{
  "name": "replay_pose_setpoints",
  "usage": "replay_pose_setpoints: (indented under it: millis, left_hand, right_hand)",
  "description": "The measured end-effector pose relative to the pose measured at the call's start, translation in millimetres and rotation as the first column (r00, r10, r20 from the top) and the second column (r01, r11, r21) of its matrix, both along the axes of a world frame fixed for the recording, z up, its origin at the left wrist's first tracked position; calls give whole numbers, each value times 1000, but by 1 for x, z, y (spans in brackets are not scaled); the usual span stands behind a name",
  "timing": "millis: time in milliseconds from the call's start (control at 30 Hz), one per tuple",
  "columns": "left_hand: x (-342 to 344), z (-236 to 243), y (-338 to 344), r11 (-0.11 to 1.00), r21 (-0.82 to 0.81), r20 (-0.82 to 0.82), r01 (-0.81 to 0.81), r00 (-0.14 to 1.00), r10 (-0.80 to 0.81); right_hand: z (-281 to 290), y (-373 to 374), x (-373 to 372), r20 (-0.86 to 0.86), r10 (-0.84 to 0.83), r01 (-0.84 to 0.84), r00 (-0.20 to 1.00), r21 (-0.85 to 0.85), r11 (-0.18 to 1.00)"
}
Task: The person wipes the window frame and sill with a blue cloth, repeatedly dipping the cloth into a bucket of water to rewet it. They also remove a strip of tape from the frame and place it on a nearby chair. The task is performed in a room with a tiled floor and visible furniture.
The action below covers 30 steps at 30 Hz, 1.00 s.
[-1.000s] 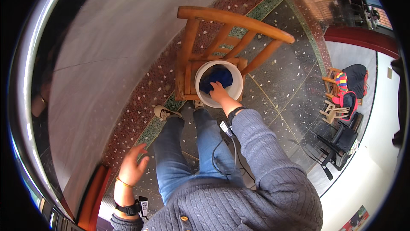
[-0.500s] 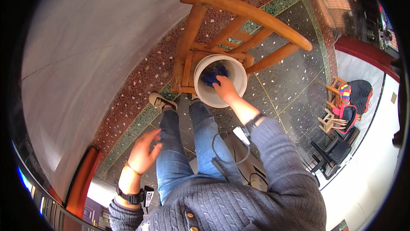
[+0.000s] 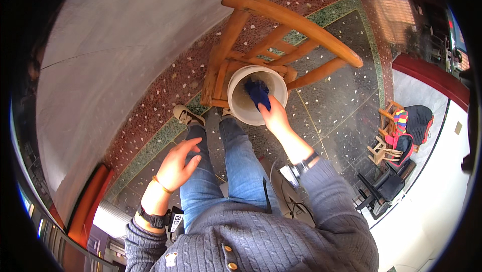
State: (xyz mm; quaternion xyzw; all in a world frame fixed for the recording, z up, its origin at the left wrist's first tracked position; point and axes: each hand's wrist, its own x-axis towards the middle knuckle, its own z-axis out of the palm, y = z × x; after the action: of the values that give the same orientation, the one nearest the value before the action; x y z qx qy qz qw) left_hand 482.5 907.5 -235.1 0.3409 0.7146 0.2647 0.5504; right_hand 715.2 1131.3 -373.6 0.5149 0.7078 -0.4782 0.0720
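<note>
A white bucket [image 3: 235,93] stands on the seat of a wooden chair [image 3: 301,26] in front of my feet. Inside it, my right hand [image 3: 272,115] grips a dark blue cloth [image 3: 256,91] near the bucket's near right rim; the cloth hangs toward the middle, over what looks like water. My left hand [image 3: 178,164] is raised over my left leg, fingers apart and holding nothing.
A pale wall [image 3: 115,31] curves along the left above a reddish terrazzo border [image 3: 150,96]. On the right are small wooden chairs [image 3: 377,155] with bags [image 3: 417,124], and a black chair [image 3: 389,191]. Cables [image 3: 298,206] hang beside my right leg.
My right hand has moved back toward the bucket's near right rim, drawing the gripped cloth up from where it lay bunched inside. My left hand has moved slightly upward and right, staying open.
</note>
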Motion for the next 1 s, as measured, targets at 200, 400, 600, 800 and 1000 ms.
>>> replay_pose_setpoints:
  millis: [200, 400, 600, 800, 1000]
  left_hand:
    - [2, -10, -31, 984, -168, -26, -55, 998, 51]
    - [15, -25, -16, 999, -52, -50, 5, 999, -7]
    - [66, -28, 74, 953, 255, -259, 162, 961, -94]
    - [94, -16, 132, 893, 320, -230, 316, 940, -251]
    - [90, -17, 129, 849, 376, -348, 370, 906, -241]
  right_hand:
    - [-149, 2, -12, 268, 179, -196, 947, 39, 980]
    - [-162, 2, 2, 248, 250, -260, 936, 6, 966]
    - [47, 2, 9, -53, 250, -255, 967, -150, 955]
    - [167, 5, 17, -123, 406, -399, 906, 78, 914]
    - [77, 1, 47, -97, 199, -165, 975, 283, 945]
